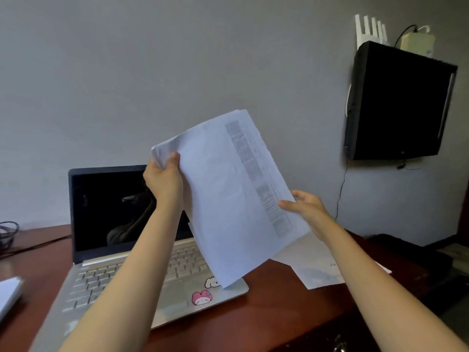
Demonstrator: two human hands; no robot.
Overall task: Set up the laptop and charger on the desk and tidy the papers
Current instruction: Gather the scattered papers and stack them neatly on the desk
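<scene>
In the head view, we hold the papers (228,194) above the surface (279,308), the left grip (162,177) pinching their top corner and the right grip (307,209) their right edge. The laptop (101,275) sits open, its screen dark. We cannot tell whether the dark cable (38,246) is plugged in. Loose sheets (317,268) are not yet gathered.

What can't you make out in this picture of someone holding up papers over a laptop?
Head view:
Print on the held papers: too blurred to read.
Laptop: screen's right part hidden by the left hand and papers.
Loose sheets on the desk: partly behind the right forearm.
Dark cables: cut off by the left edge; charger not identifiable.
</scene>
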